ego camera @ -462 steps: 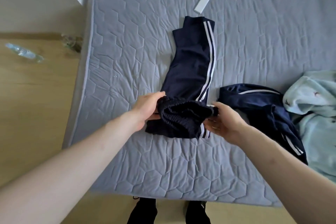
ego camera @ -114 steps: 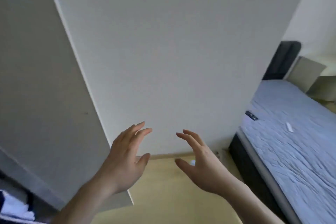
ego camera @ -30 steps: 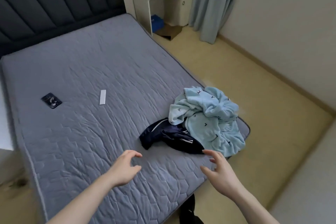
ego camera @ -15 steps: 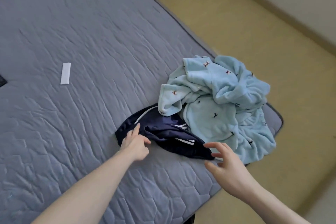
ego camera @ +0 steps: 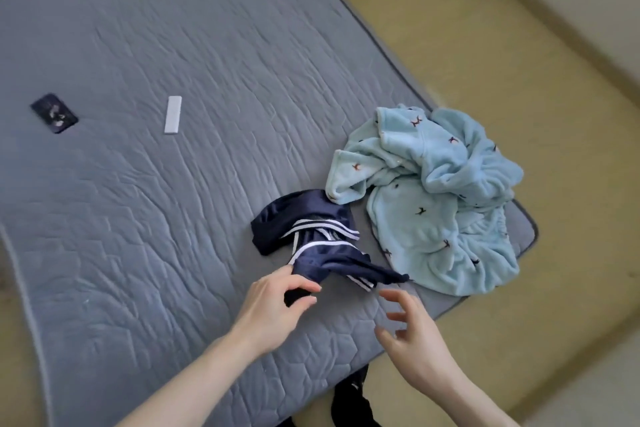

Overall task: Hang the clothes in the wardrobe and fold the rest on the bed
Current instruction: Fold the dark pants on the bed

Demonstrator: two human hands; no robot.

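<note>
Two garments lie on the bed [ego camera: 145, 45]: the left hand [ego camera: 273, 305] pinches one navy jacket [ego camera: 311, 246]; the right hand [ego camera: 412, 326] hovers, fingers spread, near one blue robe [ego camera: 433, 204].

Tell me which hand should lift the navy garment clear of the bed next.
Left. The left hand already pinches the navy striped garment at its near end. The right hand hovers open beside it, touching nothing, so it would probably serve best catching the loose end.
</note>
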